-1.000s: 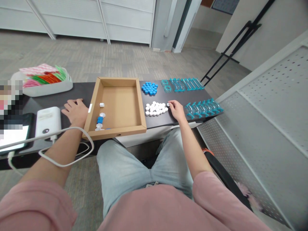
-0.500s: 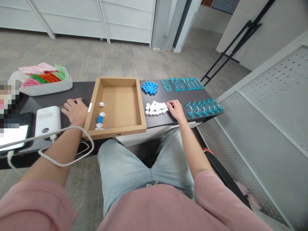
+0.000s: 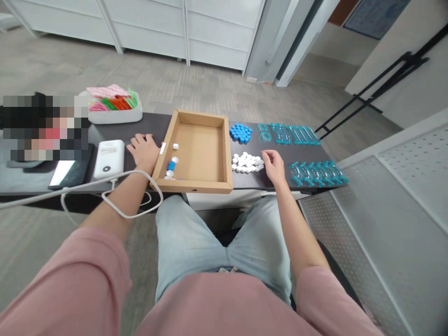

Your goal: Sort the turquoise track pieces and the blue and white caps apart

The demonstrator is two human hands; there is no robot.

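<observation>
– Status?
– Left hand (image 3: 144, 150) spread flat on bench (image 3: 154, 122), left of box (image 3: 196, 186). Right hand (image 3: 275, 164) fingertips at white pieces (image 3: 247, 162), right of box; pinching? Can't tell.
– Risk?
– Prob. a nudge scatters them; cable (image 3: 138, 172) over left forearm could snag.

- I see a grey carpet floor (image 3: 210, 93) running far beyond the table, with a faint ribbed pattern.
- Along the far wall runs a row of white panelled cabinets (image 3: 217, 32), and slanted white struts (image 3: 108, 23) stand before them at the left.
- To the right of them rises a pale grey column (image 3: 276, 37).
- A dark framed board (image 3: 378, 14) hangs at the far right, cut by the top edge.
- A black metal stand (image 3: 371, 100) leans at the light wall on the far right, its feet on the carpet.
- A white perforated panel (image 3: 395, 196) fills the near right.
- A long dark table (image 3: 154, 123) crosses my view from left to right.
- The light is even and soft.
</observation>
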